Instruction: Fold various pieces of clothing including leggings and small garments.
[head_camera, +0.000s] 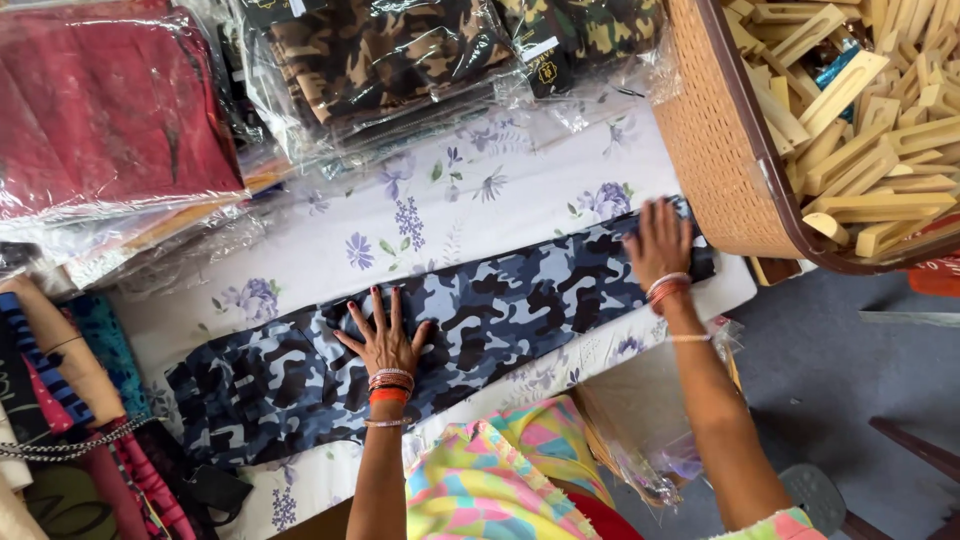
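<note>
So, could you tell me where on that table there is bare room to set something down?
The widest free patch is the flowered sheet between the bagged camouflage packs and the blue camouflage cloth under the left hand and right hand. The left side, by the red pack, and the basket corner are crowded.

Bright even daylight, glare on plastic wrapping, soft shadows, sharp focus

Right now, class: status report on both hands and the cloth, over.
Left hand flat, fingers spread, on camouflage cloth. Right hand pressing its far end. Basket of wooden pieces close beside right hand.
</note>
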